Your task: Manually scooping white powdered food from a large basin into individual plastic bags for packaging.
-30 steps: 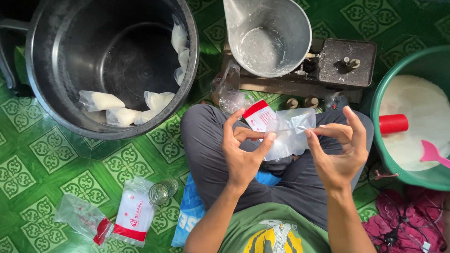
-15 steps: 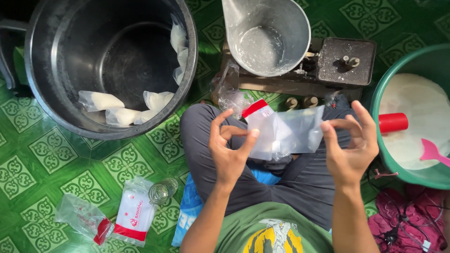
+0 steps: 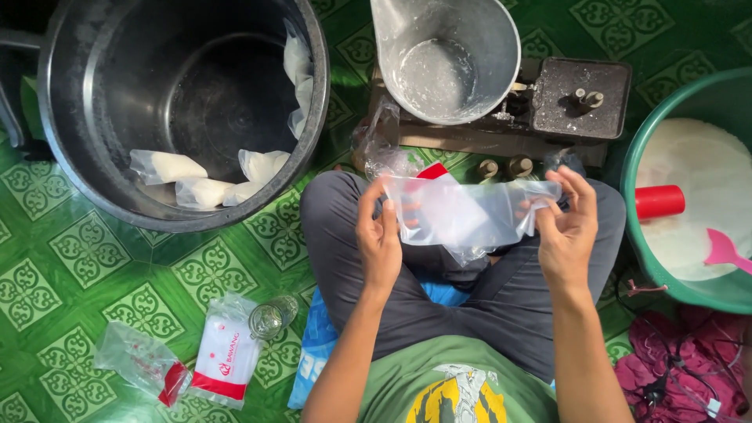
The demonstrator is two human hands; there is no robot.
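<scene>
A: Nearest to you, on the green patterned floor by your left knee, lie a white-and-red packet, a small clear glass jar and a crumpled clear bag with red trim.

B: Now your hands. Your left hand pinches one edge of the clear plastic bag, thumb on the near side, fingers behind. Your right hand pinches the other edge, fingers narrow on the film. The bag hangs stretched between them, above your crossed legs.

A: The film looks thin and slack. Pull the two edges apart too hard and it could tear, I'd say, or slip from the lighter pinch on the right.

B: Just beyond the bag sits the metal scoop pan on its balance scale, with white powder dusting the inside.

A: To your right, the green basin holds white powder, a red cup and a pink scoop. An elbow swinging that way could spill some.

B: Far left, the big dark pot has filled white bags along its wall.
</scene>
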